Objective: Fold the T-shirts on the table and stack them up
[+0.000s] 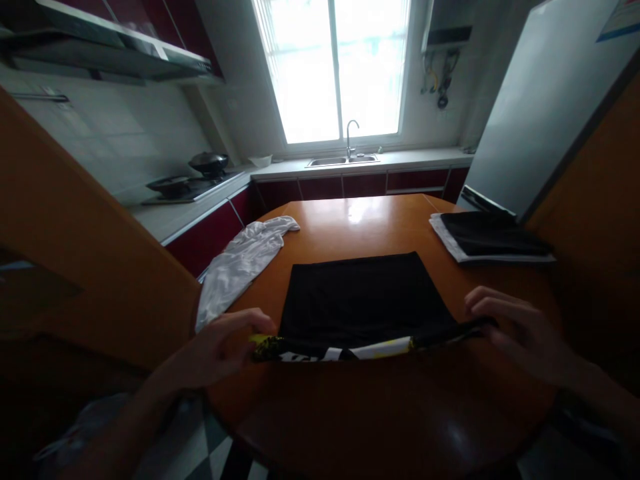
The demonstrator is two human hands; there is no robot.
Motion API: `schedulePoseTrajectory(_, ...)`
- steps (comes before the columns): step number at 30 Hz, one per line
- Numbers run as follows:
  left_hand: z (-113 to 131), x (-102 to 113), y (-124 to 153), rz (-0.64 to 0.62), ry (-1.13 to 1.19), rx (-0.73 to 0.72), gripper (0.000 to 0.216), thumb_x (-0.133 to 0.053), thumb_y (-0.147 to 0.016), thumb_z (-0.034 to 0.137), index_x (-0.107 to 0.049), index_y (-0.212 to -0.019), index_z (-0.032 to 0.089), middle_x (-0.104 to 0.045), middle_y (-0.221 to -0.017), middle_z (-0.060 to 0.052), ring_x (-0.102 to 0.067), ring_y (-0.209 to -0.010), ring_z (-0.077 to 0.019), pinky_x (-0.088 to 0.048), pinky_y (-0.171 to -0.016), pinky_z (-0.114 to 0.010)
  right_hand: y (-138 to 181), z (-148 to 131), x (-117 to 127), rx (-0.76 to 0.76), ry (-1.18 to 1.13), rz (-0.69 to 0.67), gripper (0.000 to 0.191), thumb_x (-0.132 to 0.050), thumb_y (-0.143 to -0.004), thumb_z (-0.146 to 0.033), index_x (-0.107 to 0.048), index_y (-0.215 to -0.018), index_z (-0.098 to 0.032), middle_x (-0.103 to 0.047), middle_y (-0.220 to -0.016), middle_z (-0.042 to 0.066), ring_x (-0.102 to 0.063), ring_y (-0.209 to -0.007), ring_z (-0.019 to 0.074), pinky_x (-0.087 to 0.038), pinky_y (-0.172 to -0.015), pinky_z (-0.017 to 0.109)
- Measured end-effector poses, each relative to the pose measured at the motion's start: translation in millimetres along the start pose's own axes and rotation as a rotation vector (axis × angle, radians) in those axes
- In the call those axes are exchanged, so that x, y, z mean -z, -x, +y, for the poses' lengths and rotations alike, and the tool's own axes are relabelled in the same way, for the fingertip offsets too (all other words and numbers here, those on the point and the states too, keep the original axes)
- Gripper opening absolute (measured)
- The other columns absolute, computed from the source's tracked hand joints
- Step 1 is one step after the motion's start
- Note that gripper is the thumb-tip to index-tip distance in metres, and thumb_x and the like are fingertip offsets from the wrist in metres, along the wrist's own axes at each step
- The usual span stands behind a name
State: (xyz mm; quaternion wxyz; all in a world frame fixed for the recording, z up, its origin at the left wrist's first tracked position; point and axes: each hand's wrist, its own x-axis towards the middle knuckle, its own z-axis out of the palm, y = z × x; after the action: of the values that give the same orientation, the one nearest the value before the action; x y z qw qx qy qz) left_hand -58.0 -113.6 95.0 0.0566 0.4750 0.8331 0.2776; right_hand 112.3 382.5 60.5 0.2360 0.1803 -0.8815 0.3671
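A black garment [365,297] lies flat in the middle of the round wooden table [380,413]. Its near edge carries a yellow, white and black patterned band. My left hand [220,350] is closed in a pinch on the left end of that band. My right hand [515,330] is closed on the right end, fingers curled over the dark cloth. Both hands sit at the garment's near corners, close to the table top.
A white garment [240,263] hangs over the table's left edge. A folded dark and white stack [487,239] lies at the table's far right. Behind are a counter with a sink [343,160], a stove with pans [193,180], and a refrigerator [545,107] at the right.
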Motion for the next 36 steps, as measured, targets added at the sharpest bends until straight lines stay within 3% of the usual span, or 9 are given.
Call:
schedulePoseTrajectory(4, -14.3, 7.6, -18.7, 0.185, 0.114, 0.056, 0.020, -0.062, -0.089, 0.034, -0.066, -0.101, 0.019, -0.072, -0.099, -0.007, -0.067, -0.088, -0.0211, -0.055, -0.077, -0.027, -33.7, 0.3, 2.2, -0.259, -0.030, 0.190, 0.009, -0.057, -0.084, -0.027, -0.065, -0.083, -0.022, -0.066, -0.079, 0.002, -0.061, -0.068, 0.0175, -0.049, -0.058, 0.026)
schedulePoseTrajectory(8, -45.0, 0.4, -60.3, 0.281, 0.213, 0.151, 0.031, -0.061, -0.088, 0.043, -0.066, -0.103, 0.016, -0.072, -0.095, -0.008, -0.067, -0.083, -0.0201, -0.054, -0.073, -0.027, -74.9, 36.9, -15.4, -0.484, -0.056, 0.235, 0.017, -0.059, -0.079, -0.032, -0.071, -0.083, -0.020, -0.071, -0.076, 0.002, -0.065, -0.069, 0.0185, -0.050, -0.059, 0.026)
schedulePoseTrajectory(15, -109.1, -45.7, -112.7, 0.143, 0.222, 0.317, 0.037, -0.061, -0.078, 0.048, -0.073, -0.093, 0.016, -0.075, -0.089, -0.006, -0.068, -0.084, -0.0227, -0.054, -0.076, -0.031, -100.6, 121.7, -75.0, -0.706, -0.127, 0.164, 0.008, -0.069, -0.070, -0.022, -0.073, -0.075, -0.016, -0.076, -0.078, 0.007, -0.070, -0.073, 0.0204, -0.054, -0.069, 0.029)
schedulePoseTrajectory(18, -121.2, -52.3, -116.5, 0.134, 0.200, 0.340, 0.037, -0.060, -0.077, 0.048, -0.074, -0.090, 0.016, -0.075, -0.085, -0.006, -0.069, -0.081, -0.0233, -0.053, -0.073, -0.031, -99.0, 138.1, -81.7, -0.711, -0.106, 0.153, 0.006, -0.069, -0.072, -0.021, -0.074, -0.074, -0.017, -0.077, -0.078, 0.008, -0.071, -0.074, 0.0210, -0.055, -0.069, 0.029)
schedulePoseTrajectory(24, -123.0, -40.8, -127.1, 0.152, 0.151, 0.349, 0.038, -0.057, -0.079, 0.047, -0.074, -0.093, 0.016, -0.076, -0.089, -0.006, -0.069, -0.084, -0.0235, -0.053, -0.078, -0.032, -106.5, 156.0, -70.8, -0.672, -0.075, 0.132, 0.010, -0.071, -0.077, -0.024, -0.076, -0.083, -0.018, -0.078, -0.085, 0.009, -0.072, -0.077, 0.0218, -0.056, -0.069, 0.030)
schedulePoseTrajectory(29, -137.7, -53.3, -135.6, 0.170, 0.068, 0.334, 0.037, -0.055, -0.080, 0.047, -0.073, -0.091, 0.016, -0.076, -0.089, -0.007, -0.068, -0.083, -0.0232, -0.052, -0.076, -0.032, -104.1, 171.2, -83.4, -0.634, 0.089, 0.103, 0.010, -0.067, -0.078, -0.023, -0.075, -0.083, -0.017, -0.077, -0.086, 0.009, -0.071, -0.079, 0.0215, -0.055, -0.074, 0.031)
schedulePoseTrajectory(33, -135.5, -56.8, -133.1, 0.219, -0.062, 0.375, 0.035, -0.052, -0.084, 0.042, -0.071, -0.096, 0.016, -0.074, -0.091, -0.009, -0.067, -0.081, -0.0230, -0.053, -0.078, -0.034, -101.6, 161.1, -86.2, -0.558, 0.289, 0.092, 0.020, -0.062, -0.084, -0.030, -0.074, -0.094, -0.017, -0.075, -0.092, 0.010, -0.070, -0.086, 0.0231, -0.054, -0.083, 0.035)
schedulePoseTrajectory(36, -110.6, -55.2, -138.6, 0.318, -0.179, 0.332, 0.036, -0.050, -0.088, 0.036, -0.069, -0.109, 0.015, -0.072, -0.107, -0.012, -0.067, -0.094, -0.0256, -0.052, -0.091, -0.040, -107.4, 132.9, -90.1, -0.445, 0.476, 0.139, 0.032, -0.054, -0.091, -0.035, -0.072, -0.109, -0.016, -0.071, -0.109, 0.014, -0.065, -0.106, 0.0278, -0.051, -0.096, 0.040)
